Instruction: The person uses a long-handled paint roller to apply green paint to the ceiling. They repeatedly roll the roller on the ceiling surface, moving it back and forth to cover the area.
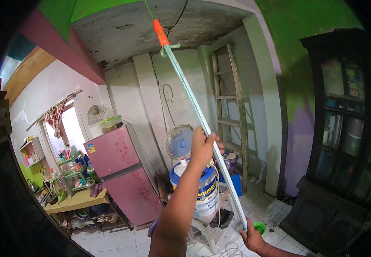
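Item: long pole (198,113), held in both hands and slanted up toward the ceiling (151,30).

I saw my left hand (203,147) raised high and clamped round the pole about halfway along it, fingers wrapped tight. My right hand (252,239) was low, at the lower edge of the view, closed on the pole's bottom end. The pole was pale green with an orange section (160,33) near its top, which reached the grey ceiling. Behind the hands: a small fan (177,141), a big water jug (204,192) on a stand, a wooden ladder (232,107) leaning on the wall. To the left stood a pink fridge (123,175) and a cluttered table (76,201); to the right, a dark cabinet (344,150).
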The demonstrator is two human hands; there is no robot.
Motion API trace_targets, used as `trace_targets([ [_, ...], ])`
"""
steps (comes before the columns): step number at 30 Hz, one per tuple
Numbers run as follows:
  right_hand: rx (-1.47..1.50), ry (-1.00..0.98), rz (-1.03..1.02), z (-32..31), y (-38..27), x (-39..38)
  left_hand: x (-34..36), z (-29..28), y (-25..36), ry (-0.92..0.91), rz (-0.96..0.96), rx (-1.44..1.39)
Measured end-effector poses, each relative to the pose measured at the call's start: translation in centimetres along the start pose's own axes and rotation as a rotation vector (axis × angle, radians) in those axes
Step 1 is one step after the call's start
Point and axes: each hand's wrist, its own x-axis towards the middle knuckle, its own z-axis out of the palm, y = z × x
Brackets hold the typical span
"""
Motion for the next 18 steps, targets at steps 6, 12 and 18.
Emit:
trace_targets([
  [6,0.112,-0.033,0.127,1.9,-0.5,-4.3,-4.5,-0.5,-3.4,-0.044,0.002,-0.088],
  [12,0.048,-0.043,0.046,1.6,-2.6,2.0,0.9,-2.2,1.7,0.054,0.013,0.046],
  [18,0.051,-0.062,0.022,3.3,-3.3,1.1,0.3,-3.7,0.7,0.043,0.028,0.019],
])
